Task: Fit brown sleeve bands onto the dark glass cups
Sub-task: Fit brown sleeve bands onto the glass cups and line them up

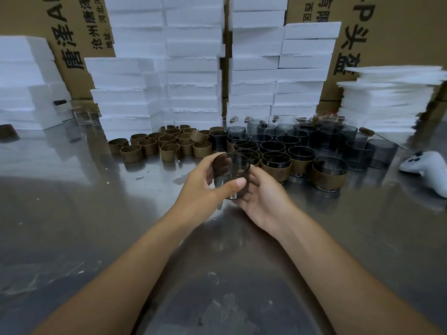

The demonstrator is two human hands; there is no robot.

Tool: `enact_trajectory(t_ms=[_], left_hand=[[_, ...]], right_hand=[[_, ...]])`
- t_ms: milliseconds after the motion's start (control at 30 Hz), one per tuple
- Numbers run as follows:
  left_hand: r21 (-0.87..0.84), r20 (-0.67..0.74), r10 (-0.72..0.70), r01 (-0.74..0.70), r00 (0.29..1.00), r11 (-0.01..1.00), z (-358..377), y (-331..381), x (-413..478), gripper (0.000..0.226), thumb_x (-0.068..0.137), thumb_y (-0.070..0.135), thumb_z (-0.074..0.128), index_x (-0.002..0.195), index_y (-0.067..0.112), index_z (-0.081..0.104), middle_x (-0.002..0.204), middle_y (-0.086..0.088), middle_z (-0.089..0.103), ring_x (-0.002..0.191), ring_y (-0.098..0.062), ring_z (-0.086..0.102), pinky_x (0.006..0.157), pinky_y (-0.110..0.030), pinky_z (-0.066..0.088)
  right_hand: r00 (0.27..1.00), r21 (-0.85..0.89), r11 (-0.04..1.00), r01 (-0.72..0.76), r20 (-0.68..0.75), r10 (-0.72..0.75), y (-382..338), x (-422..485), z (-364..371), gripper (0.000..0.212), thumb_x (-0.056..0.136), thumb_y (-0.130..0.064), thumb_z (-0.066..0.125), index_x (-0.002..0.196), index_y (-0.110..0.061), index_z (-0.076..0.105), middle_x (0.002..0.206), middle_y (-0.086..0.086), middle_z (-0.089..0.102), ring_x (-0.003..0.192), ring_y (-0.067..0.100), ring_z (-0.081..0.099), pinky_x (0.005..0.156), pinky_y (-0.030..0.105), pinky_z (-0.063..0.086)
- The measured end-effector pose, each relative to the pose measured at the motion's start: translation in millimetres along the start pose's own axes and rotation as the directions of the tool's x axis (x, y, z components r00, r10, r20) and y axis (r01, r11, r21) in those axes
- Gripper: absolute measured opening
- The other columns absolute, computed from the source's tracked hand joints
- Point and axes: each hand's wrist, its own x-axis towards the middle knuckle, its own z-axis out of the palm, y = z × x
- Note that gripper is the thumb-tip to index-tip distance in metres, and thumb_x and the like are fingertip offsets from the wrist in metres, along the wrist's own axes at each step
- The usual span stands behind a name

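At frame centre above the steel tabletop (96, 213), the left grip (205, 187) and right grip (262, 197) both curl round one bare dark glass cup (231, 171). Behind, loose brown sleeve bands (167, 143) stand centre-left and sleeved cups (329, 176) centre-right, before white foam blocks (193, 68).

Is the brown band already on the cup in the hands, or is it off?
Off. The cup between the left hand and right hand shows only dark glass, nothing brown around it.

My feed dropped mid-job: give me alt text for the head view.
The left hand and right hand hold one bare dark glass cup above the steel table. Behind it stand loose brown sleeve bands on the left, dark cups on the right.
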Motion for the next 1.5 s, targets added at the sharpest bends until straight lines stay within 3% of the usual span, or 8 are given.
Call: enact_trajectory(t_ms=[200,333,667,833,1067,1233,1367,1500], left_hand=[[-0.07,0.01,-0.016,0.017,1.0,0.997,1,2,1,0.047,0.072,0.02,0.075,0.115,0.024,0.057,0.114,0.004,0.067,0.111,-0.009,0.061,0.093,-0.019,0.048],[-0.058,0.022,-0.007,0.008,1.0,0.998,-2,2,2,0.043,0.078,0.012,0.073,0.116,0.024,0.056,0.113,0.006,0.067,0.11,-0.007,0.062,0.095,-0.02,0.048],[0.067,0.064,0.049,-0.053,0.997,0.996,-7,-6,2,0.047,0.079,0.007,0.073,0.109,0.036,0.053,0.104,0.026,0.064,0.107,0.01,0.057,0.092,-0.009,0.041],[0.089,0.069,0.042,-0.048,0.997,0.995,-7,-8,3,0.05,0.077,0.009,0.075,0.11,0.039,0.052,0.104,0.031,0.064,0.111,0.008,0.056,0.095,-0.011,0.042],[0.04,0.064,0.032,-0.035,0.997,0.999,-5,-6,2,0.048,0.078,0.011,0.075,0.113,0.036,0.054,0.109,0.022,0.066,0.114,0.002,0.057,0.099,-0.02,0.045],[-0.032,0.054,0.013,-0.011,0.998,0.999,-3,-1,1,0.045,0.079,0.016,0.073,0.116,0.033,0.054,0.11,0.018,0.067,0.113,-0.004,0.059,0.078,-0.025,0.053],[-0.099,0.042,0.005,-0.001,0.999,0.995,-2,5,-1,0.054,0.073,0.026,0.071,0.124,0.023,0.053,0.12,0.006,0.064,0.114,-0.004,0.059,0.098,-0.022,0.047],[-0.149,0.04,0.003,0.003,0.999,0.989,-1,7,-1,0.05,0.08,0.012,0.069,0.126,0.017,0.052,0.121,0.002,0.063,0.105,-0.001,0.062,0.081,-0.013,0.049]], right_hand=[[0.996,-0.027,0.997,-0.066,0.066,0.068,2,-5,7,0.047,0.104,-0.036,0.032,0.131,-0.007,0.056,0.113,0.017,0.065,0.098,0.027,0.061,0.099,0.045,0.044],[0.988,-0.057,0.992,-0.117,0.092,0.122,3,-4,4,0.051,0.101,-0.047,0.032,0.124,-0.011,0.06,0.119,0.018,0.066,0.096,0.027,0.067,0.092,0.041,0.049],[0.989,-0.119,0.982,-0.148,-0.019,0.147,2,-1,-3,0.045,0.097,-0.044,0.045,0.114,-0.004,0.057,0.073,0.015,0.069,0.053,0.022,0.069,0.048,0.029,0.057],[0.997,-0.105,0.994,-0.011,-0.077,0.003,2,3,-7,0.022,0.096,-0.027,0.055,0.09,-0.008,0.065,0.065,0.003,0.072,0.062,0.015,0.069,0.057,0.026,0.056],[0.999,-0.014,0.999,0.038,-0.025,-0.038,-1,-1,0,0.022,0.102,-0.013,0.043,0.091,-0.008,0.062,0.089,0.01,0.069,0.078,0.019,0.065,0.08,0.034,0.052],[0.997,0.07,0.997,-0.01,0.082,0.005,-1,-4,3,0.033,0.104,-0.024,0.035,0.102,-0.007,0.064,0.093,0.01,0.069,0.083,0.019,0.065,0.069,0.03,0.052],[0.987,0.077,0.997,-0.032,0.157,0.02,2,-4,3,0.04,0.103,-0.036,0.033,0.104,-0.013,0.065,0.093,0.007,0.073,0.099,0.021,0.063,0.096,0.039,0.044],[0.979,0.032,0.996,-0.081,0.188,0.073,5,-3,3,0.052,0.1,-0.05,0.033,0.116,-0.013,0.065,0.112,0.01,0.071,0.119,0.025,0.058,0.105,0.044,0.041]])
